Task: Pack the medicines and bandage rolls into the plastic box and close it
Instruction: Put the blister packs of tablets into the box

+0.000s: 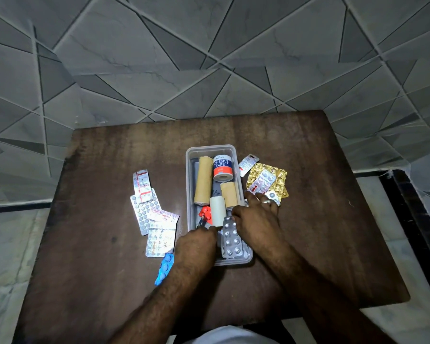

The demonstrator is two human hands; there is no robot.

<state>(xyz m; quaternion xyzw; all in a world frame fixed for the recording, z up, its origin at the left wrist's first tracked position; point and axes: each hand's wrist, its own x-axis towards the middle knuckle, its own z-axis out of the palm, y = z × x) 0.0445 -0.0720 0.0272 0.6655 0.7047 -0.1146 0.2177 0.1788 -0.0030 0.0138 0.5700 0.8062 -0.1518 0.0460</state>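
Note:
The clear plastic box (190,170) stands open in the middle of the table. Inside lie two tan bandage rolls (204,180) (229,193), an adhesive tape roll (222,168), a white roll (217,211) and a red blister strip (206,214). A silver blister pack (231,240) lies at the box's near end. My left hand (196,244) is curled against its left edge. My right hand (255,219) reaches over the right rim with its fingers spread. Its thumb touches the top of the pack, and its fingertips rest by the strips outside.
Several tablet strips (144,209) and a blue strip (164,268) lie left of the box. A gold strip (271,173) and silver strips (262,182) lie to its right. The dark wooden table (320,244) stands on a tiled floor. No lid is in sight.

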